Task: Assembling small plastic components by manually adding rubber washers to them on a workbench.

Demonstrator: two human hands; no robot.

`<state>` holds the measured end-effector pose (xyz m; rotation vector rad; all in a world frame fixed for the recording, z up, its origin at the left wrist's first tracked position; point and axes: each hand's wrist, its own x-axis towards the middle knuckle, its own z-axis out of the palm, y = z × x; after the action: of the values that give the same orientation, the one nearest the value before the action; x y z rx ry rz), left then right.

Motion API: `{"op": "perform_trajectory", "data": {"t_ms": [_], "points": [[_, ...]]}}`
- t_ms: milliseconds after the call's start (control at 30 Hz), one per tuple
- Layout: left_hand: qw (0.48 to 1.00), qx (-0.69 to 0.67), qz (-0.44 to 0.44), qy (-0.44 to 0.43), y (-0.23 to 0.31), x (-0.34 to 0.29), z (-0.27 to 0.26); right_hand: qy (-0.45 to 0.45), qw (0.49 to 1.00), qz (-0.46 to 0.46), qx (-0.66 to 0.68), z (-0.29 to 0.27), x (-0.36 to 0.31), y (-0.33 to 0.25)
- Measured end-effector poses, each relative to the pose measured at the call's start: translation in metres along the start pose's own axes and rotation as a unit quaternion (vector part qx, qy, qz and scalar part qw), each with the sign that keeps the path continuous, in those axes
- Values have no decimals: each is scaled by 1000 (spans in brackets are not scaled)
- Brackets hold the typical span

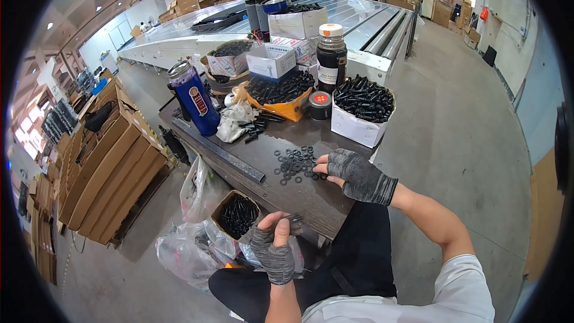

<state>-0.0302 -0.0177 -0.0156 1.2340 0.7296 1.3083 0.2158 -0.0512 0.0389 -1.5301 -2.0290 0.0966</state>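
Brown cardboard stack (113,173) at far left, on the floor, well apart from the counter (317,203). Clear plastic bags (185,251) low down, beside the counter's near left side. Blue bottle (199,103) with a silvery top stands near the counter's left edge. Dark straight bar (230,160) lies along that same edge. Below it, beside the counter: open box (251,232), filled with small black screw-like parts (237,215). White crumpled cloth (235,122) lies right of the blue bottle; loose black parts (256,133) just beside it.

Left hand (272,246): grey fingerless glove, raised in front of the counter, near the open box. Thumb and fingers drawn close together, holding a small dark piece (293,218); exact form and count cannot be told.

Orange-edged bag (293,111), heaped with black parts, on the counter behind the cloth. Black rings (293,164) lie flat in a loose cluster on the bare middle of the counter, some overlapping. Dark round tin (320,110) with a red-marked lid stands behind them; black flask (330,63) behind the tin.

Right hand (354,173): matching glove, palm down, fingers slightly bent and narrow, tips at the right edge of the ring cluster. Whether a ring is pinched: cannot tell. White carton (359,124) of black cylindrical parts stands behind this hand.
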Motion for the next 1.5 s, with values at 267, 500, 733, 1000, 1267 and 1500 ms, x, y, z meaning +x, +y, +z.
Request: {"op": "perform_trajectory", "data": {"t_ms": [267,500,733,1000,1267,1500], "points": [[1000,-23,-14,11,5,-4,5,16,999,41,18,-4,-3,-1],[999,-21,-30,-11,8,-3,9,40,999,20,-21,14,-12,9],[999,-25,-26,-3,7,0,10,85,986,-102,-96,10,-43,-4],[999,-28,-22,-11,8,-2,12,45,989,-112,-88,11,-93,-6],[997,-22,-63,-26,17,-5,26,189,981,-33,21,11,-77,-22],[998,-62,-24,-9,27,-3,42,75,815,266,510,-4,-39,-57]]}}
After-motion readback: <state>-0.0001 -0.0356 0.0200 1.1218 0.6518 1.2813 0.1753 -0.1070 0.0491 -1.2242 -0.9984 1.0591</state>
